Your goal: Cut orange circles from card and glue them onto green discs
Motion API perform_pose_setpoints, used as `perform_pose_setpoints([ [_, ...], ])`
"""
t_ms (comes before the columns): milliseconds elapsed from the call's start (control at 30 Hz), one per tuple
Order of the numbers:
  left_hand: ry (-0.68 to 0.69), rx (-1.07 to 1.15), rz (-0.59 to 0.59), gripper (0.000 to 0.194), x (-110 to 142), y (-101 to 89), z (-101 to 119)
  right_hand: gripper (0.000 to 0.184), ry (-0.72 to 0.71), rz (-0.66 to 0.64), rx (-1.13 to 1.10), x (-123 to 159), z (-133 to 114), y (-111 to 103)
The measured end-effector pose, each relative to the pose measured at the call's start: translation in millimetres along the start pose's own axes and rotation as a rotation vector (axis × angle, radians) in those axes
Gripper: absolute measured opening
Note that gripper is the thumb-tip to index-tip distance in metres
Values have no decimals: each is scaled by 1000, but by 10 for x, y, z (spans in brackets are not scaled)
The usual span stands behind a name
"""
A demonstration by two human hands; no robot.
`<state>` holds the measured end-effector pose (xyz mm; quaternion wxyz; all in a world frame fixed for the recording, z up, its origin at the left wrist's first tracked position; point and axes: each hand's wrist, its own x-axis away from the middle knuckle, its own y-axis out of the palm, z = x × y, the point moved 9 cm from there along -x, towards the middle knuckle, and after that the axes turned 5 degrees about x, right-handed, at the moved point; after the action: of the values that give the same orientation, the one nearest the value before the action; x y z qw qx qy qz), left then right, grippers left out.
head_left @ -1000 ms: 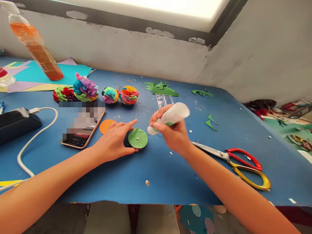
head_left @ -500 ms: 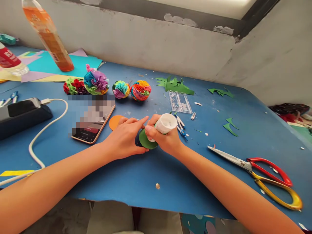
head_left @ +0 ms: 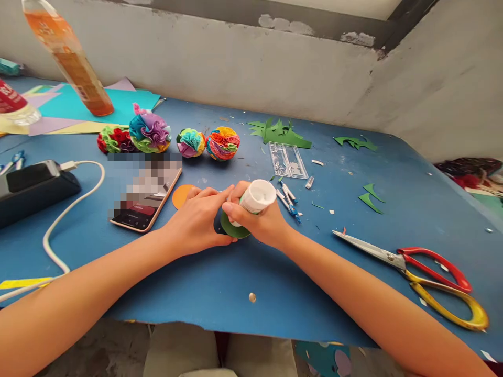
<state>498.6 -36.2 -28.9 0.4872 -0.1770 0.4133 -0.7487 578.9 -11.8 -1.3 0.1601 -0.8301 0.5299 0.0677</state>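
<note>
My right hand (head_left: 262,222) is wrapped round a white glue bottle (head_left: 255,200) held tip-down on a green paper circle (head_left: 231,229) that lies on the blue table (head_left: 220,283). My left hand (head_left: 196,222) rests flat beside it, fingers stretched out and pressing on the circle's left edge. An orange paper circle (head_left: 181,196) lies just behind my left hand. The bottle's tip is hidden by my fingers.
A phone (head_left: 145,196) lies left of my hands, with a black power bank (head_left: 33,188) and white cable (head_left: 58,220) further left. Several coloured paper balls (head_left: 222,142) sit behind. Scissors (head_left: 424,272) lie at right; a clear plastic case (head_left: 287,159), green scraps (head_left: 281,133) and an orange bottle (head_left: 66,57) stand further back.
My right hand has brought the glue bottle from above the table down onto the green circle, turning it upright. My left hand has stayed on the circle's edge.
</note>
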Motion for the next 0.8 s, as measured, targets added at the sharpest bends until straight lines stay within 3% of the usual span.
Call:
perform_pose_setpoints([
  [100,-12,8,-19,65,4,14,0,25,-4,-94,7,29,1,105],
  [267,-10,18,37,86,15,-8,-25,23,-17,-135,-12,119,5,40],
  [400,-16,10,34,74,16,-14,-10,25,-25,-186,-8,77,-6,136],
  [500,-23,-14,31,62,19,-26,2,25,-82,-133,75,0,-46,90],
  [600,-12,-15,66,78,24,-54,0,23,-62,-79,66,1,-37,-35],
  [667,-5,0,68,86,25,-49,0,24,-26,-132,32,40,-19,-10],
  [800,-25,-9,25,79,21,-9,5,28,-27,-207,21,49,-24,114],
])
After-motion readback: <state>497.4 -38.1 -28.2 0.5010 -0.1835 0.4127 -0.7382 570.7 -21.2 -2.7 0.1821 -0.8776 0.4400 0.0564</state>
